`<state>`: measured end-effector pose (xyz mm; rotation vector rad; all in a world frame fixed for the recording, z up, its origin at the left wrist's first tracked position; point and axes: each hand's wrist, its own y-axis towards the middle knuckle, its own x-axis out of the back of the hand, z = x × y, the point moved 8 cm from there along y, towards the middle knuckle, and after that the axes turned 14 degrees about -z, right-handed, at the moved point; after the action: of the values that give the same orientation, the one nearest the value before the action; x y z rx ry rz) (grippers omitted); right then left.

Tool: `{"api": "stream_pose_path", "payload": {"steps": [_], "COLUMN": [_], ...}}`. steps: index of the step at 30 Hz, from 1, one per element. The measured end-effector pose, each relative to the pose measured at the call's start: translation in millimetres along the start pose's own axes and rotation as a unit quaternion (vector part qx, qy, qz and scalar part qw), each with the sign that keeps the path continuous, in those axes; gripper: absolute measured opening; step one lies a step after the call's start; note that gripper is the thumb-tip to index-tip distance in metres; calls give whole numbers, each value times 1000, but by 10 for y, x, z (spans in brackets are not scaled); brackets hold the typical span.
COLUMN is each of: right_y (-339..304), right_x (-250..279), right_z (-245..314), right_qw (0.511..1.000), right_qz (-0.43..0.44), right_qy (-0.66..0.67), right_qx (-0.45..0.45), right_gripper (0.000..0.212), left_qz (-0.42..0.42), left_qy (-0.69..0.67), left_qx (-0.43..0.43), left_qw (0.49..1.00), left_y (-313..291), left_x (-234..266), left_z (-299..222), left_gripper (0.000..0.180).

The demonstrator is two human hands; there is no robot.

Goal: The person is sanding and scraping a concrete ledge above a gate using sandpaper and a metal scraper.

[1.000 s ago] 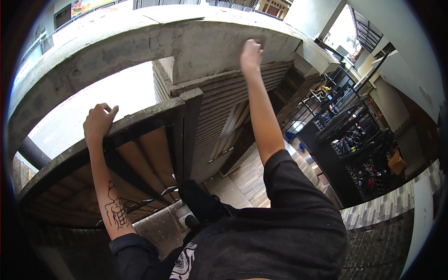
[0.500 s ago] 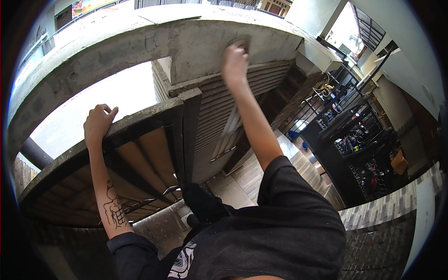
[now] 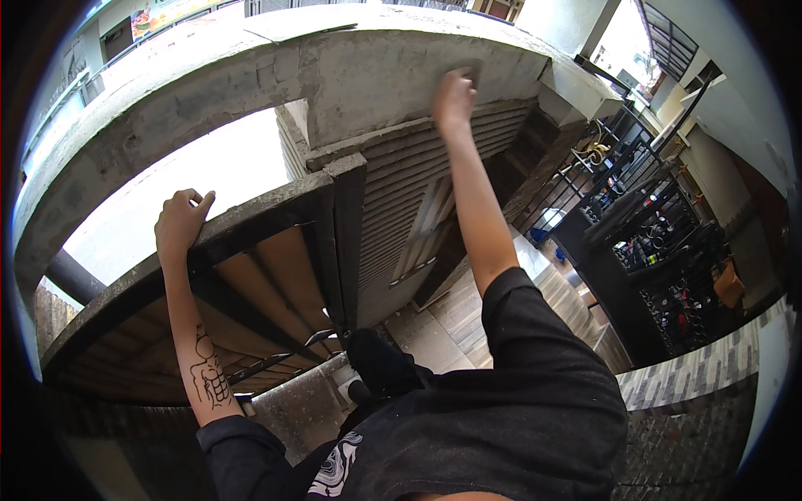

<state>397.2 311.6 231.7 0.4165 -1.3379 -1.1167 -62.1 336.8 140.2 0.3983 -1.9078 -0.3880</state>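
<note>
My left hand (image 3: 181, 223) is closed over the dusty top edge of a dark metal gate (image 3: 251, 209) with brown panels, the thumb raised at its side. Higher up and to the right, my right hand (image 3: 456, 98) is closed, with its fingers against the face of a grey concrete beam (image 3: 376, 83). A flat grey-brown piece (image 3: 474, 70) shows at its fingertips, blurred, so its kind cannot be made out. Below that beam runs a ribbed, slatted panel (image 3: 393, 200).
A black rack (image 3: 618, 284) hung with many small items stands to the right, near a blue-and-white bucket (image 3: 547, 221). Underfoot are tiles (image 3: 434, 338). A white pillar (image 3: 568, 29) rises at the beam's right end, and a bright opening lies beyond the gate.
My right hand has slid rightward along the concrete beam, with the flat piece at its fingertips. My left hand keeps its grip on the gate; the whole view has shifted slightly.
</note>
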Motion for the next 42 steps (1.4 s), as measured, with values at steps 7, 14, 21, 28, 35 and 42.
{"api": "stream_pose_path", "payload": {"steps": [7,14,21,28,35,42], "right_y": [-504,-359,-157,-506,-508,57], "right_x": [4,-50,115,-28,99,-11], "right_z": [434,168,172,494,552,99], "right_qw": [994,993,999,985,979,999], "right_qz": [-67,-113,-4,-103,-182,-35], "right_qy": [-8,27,37,-77,-41,2], "right_qx": [87,-5,-25,118,86,17], "right_gripper": [57,67,57,69,55,57], "left_qz": [28,9,17,11,-3,-13], "left_qy": [29,2,-7,0,-6,-13], "left_qx": [14,1,5,13,5,-7], "left_qw": [999,1000,1000,1000,1000,1000], "left_y": [-17,-29,15,2,-33,4], "left_x": [-60,-16,-40,-24,3,20], "left_z": [181,46,78,84,80,11], "left_gripper": [43,43,40,38,39,38]}}
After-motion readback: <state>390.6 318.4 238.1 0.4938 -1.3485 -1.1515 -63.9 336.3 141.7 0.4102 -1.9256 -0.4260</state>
